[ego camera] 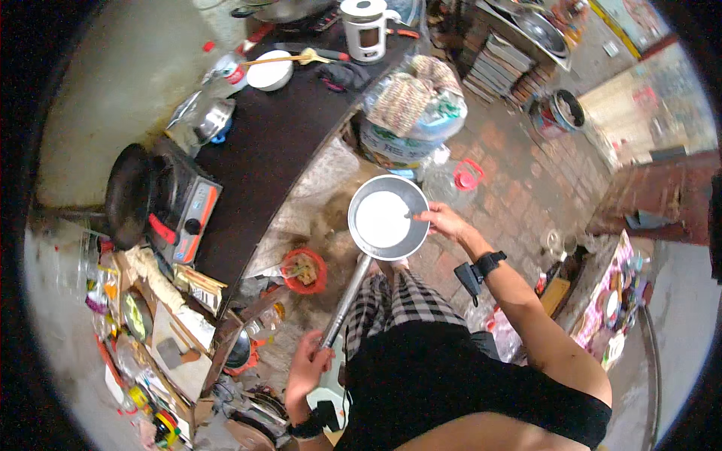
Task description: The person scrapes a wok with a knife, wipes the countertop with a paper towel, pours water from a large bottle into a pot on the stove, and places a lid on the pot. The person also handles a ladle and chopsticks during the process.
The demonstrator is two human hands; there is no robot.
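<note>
A long-handled metal ladle (356, 255) with a round, deep bowl is held out in front of my body. White matter (383, 220), whether powder or liquid I cannot tell, covers the bottom of its bowl. My left hand (309, 361) is wrapped around the far end of the metal handle, low and to the left. At the bowl's right edge, my right hand (448, 221) grips the rim, fingertips reaching over it. A small dark spot or tip shows just inside the bowl by those fingertips; what it is stays unclear.
Left is a dark countertop (287, 135) with a gas stove (194, 217), a wok (131, 194), a white bowl (271, 72) and a white jug (364, 34). Below are a red basin (304, 270), a stuffed sack (400, 138) and a plastic jug (451, 180) on brick floor.
</note>
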